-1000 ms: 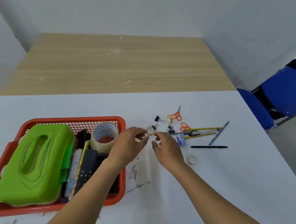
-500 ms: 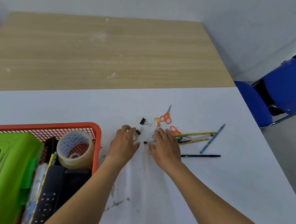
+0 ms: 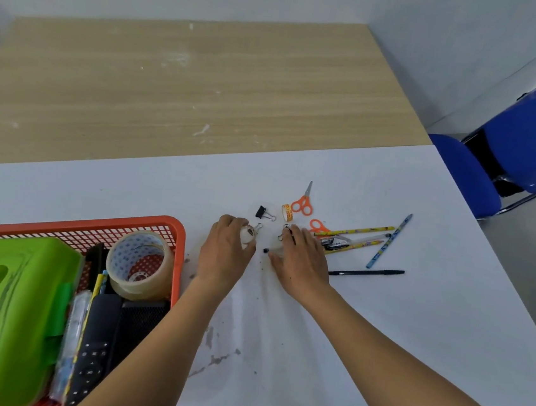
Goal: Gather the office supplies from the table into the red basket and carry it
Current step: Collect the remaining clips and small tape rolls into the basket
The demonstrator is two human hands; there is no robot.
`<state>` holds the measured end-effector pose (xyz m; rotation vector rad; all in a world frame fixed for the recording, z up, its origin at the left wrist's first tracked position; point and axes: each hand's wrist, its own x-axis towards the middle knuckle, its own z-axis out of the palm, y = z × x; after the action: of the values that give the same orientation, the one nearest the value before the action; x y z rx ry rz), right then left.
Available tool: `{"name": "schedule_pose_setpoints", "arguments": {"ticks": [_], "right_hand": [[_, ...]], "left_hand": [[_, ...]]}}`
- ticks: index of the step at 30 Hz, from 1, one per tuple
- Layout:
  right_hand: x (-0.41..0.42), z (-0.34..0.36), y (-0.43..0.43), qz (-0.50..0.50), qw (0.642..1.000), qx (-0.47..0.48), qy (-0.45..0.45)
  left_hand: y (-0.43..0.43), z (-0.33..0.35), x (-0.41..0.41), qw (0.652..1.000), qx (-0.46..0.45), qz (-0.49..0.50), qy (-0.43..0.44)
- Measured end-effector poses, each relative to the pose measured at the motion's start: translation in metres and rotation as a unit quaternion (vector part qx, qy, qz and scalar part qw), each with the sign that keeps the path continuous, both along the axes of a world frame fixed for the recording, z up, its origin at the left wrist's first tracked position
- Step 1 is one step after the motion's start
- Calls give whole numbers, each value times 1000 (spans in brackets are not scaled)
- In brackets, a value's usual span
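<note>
Basket (image 3: 172,223) sits at the near left of the white worktop (image 3: 428,335). In it: green box (image 3: 1,307), large tape roll (image 3: 139,265), remote (image 3: 93,353).

Left hand (image 3: 226,254): just right of the basket, fingers curled round a small clear tape roll (image 3: 248,236), with a wire clip handle showing at its far side.

Right hand (image 3: 300,262): palm down on the worktop, fingers nearly straight, no grip seen. Fingertips (image 3: 291,233) lie over a clip (image 3: 281,236). A black-tipped item (image 3: 266,251) is beside the thumb.

Still loose beyond the hands: black clip (image 3: 261,212), orange tape (image 3: 287,212), scissors (image 3: 303,203), pencils (image 3: 356,230), blue pencil (image 3: 390,240), black pen (image 3: 366,272).
</note>
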<state>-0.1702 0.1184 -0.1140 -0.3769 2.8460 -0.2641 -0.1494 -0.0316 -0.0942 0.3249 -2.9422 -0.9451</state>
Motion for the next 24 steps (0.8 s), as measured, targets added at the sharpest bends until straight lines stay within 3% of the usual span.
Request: {"name": "schedule_pose_setpoints", "arguments": {"ticks": [4,9,20,24], "right_hand": [[7,9,-8,-8,1000,-4,0],[17,24,-19,-4,1000,-13,-12],[45,41,-66,66,997,-48,-3],[54,44,-76,96,994,-50,-2]], "left_hand": [[-13,24,13,997,38,9,62],[-58,45,42,992,20,71,101],[-111,50,95,971,-181,156,15],[-116,48,101,968,-195,154,-35]]}}
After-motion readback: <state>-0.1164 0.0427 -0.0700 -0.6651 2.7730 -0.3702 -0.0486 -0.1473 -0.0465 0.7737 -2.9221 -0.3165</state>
